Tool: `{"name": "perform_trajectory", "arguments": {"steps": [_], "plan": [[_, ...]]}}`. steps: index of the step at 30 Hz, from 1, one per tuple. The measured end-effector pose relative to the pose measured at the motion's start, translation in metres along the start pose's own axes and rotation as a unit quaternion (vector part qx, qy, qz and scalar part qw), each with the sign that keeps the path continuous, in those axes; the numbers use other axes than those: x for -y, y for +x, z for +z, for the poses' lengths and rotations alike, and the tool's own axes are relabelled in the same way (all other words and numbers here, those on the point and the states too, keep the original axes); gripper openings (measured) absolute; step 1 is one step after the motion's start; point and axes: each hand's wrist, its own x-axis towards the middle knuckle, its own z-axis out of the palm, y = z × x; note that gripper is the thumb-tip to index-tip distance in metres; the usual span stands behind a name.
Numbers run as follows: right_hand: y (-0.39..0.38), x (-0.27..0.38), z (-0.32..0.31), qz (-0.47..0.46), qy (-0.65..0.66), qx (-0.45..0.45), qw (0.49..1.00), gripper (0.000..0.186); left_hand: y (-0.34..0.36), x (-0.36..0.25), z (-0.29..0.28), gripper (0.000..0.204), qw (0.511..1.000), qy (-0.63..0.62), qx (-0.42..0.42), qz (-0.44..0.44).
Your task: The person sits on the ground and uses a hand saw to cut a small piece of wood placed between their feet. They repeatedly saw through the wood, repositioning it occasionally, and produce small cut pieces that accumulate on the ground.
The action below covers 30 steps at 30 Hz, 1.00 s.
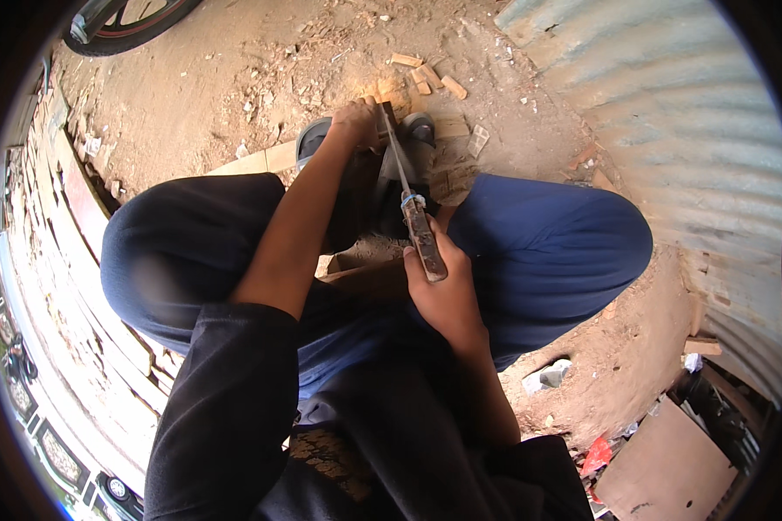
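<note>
My right hand [447,286] is wrapped round the worn brown wooden handle of a hand saw [424,239]. Blue binding circles the front of that handle, and the narrow blade runs forward between my knees to my feet. At the blade's far end my left hand [356,120] is closed, its fingers curled against a dark brown piece of wood [387,110]. Most of that piece is hidden by the hand and blade. A dark shoe [420,128] shows just right of it. Pale sawdust [382,85] lies on the ground beyond.
Several small cut wood blocks [428,75] lie past my feet. A pale plank [261,161] crosses the dirt under them. Corrugated metal sheeting [669,113] stands on the right, a wheel [135,35] at the far left. A brown board [669,464] and scraps lie at the lower right.
</note>
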Motion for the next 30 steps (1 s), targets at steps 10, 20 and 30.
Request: {"name": "perform_trajectory", "arguments": {"steps": [10,20,30], "plan": [[-0.037,-0.009,-0.029,0.032,0.043,0.005,0.999,0.047,0.011,0.006,0.002,0.100,0.998,0.013,0.056,0.000],[-0.027,-0.013,-0.034,0.006,0.035,0.000,0.999,0.042,0.027,0.018,0.003,0.088,0.992,-0.016,0.102,0.066],[-0.007,-0.015,-0.032,0.062,0.063,0.030,0.996,0.045,0.019,0.010,0.009,0.093,0.991,0.023,0.126,0.036]]}}
